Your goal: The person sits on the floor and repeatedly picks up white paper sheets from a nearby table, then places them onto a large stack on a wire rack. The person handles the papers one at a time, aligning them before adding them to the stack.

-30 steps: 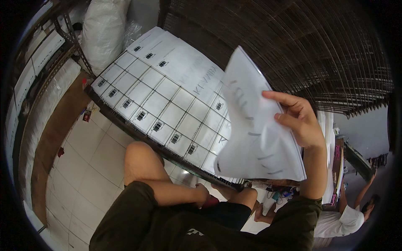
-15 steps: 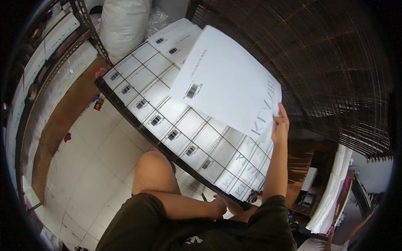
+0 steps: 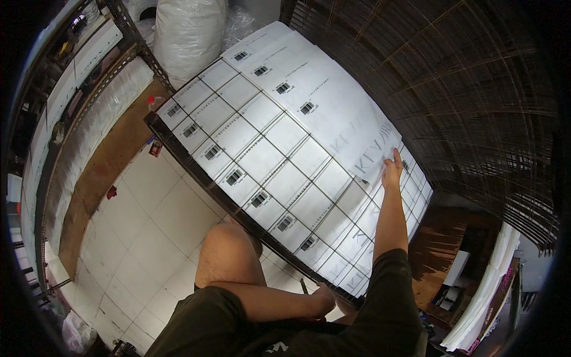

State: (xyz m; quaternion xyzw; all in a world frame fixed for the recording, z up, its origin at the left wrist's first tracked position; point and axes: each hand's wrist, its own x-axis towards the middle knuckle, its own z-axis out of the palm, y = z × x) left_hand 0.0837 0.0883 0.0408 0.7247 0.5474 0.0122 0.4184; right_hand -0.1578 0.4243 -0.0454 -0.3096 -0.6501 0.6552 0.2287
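Note:
My right hand [image 3: 391, 170] is at the near right edge of a large white printed sheet [image 3: 339, 119], its fingers stretched out and apart against the paper. That sheet lies flat on a wire rack tray [image 3: 275, 156], overlapping other white sheets with small dark barcode prints along the far side. Through the wire grid, more printed sheets show underneath. Down by the tray's near corner, over my lap, my left hand [image 3: 322, 301] is curled closed. A short dark stick-like thing [image 3: 304, 287] shows beside it; whether the hand holds it is unclear.
Raised dark wire trays [image 3: 452, 77] rise along the right. Shelving [image 3: 89, 154] with wrapped goods runs down the left, and a white sack [image 3: 189, 41] stands at the back. At lower right, a white stack [image 3: 485, 288] sits by a brown wooden surface [image 3: 429, 244].
The lifted sheet has come down flat onto the tray. My right hand's fingers have spread at its edge. My left hand stays closed near my lap; the view has shifted slightly.

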